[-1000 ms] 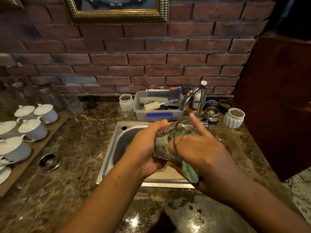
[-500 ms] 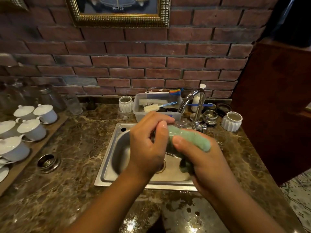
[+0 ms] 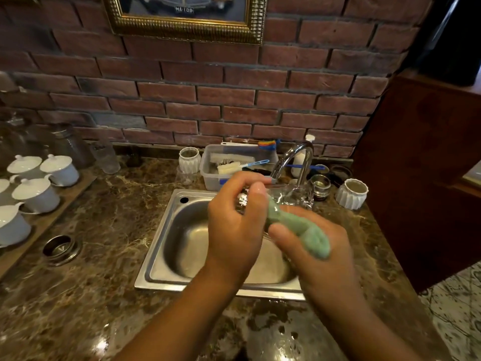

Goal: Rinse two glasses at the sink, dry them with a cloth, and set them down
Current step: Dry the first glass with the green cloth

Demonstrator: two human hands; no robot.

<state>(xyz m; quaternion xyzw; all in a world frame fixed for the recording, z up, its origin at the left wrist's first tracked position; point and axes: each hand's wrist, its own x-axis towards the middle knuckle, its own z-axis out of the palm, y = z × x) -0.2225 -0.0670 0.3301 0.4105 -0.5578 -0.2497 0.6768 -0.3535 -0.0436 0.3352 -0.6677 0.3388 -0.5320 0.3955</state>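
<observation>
I see the left hand (image 3: 234, 225) above the sink (image 3: 156, 256), fingers curled round the glass (image 3: 289, 196). The glass hangs over the sink's back edge, just in front of the faucet (image 3: 299, 157). The right hand (image 3: 322, 261) grips the bunched green cloth (image 3: 307, 230), whose far end touches the glass; can't tell how far it goes in. A plastic tub (image 3: 210, 170) crowds the sink's back rim. A ribbed white pot (image 3: 351, 194) sits near the back-right corner. Left of the sink, marble counter (image 3: 109, 230) runs to the white cups (image 3: 36, 194).
</observation>
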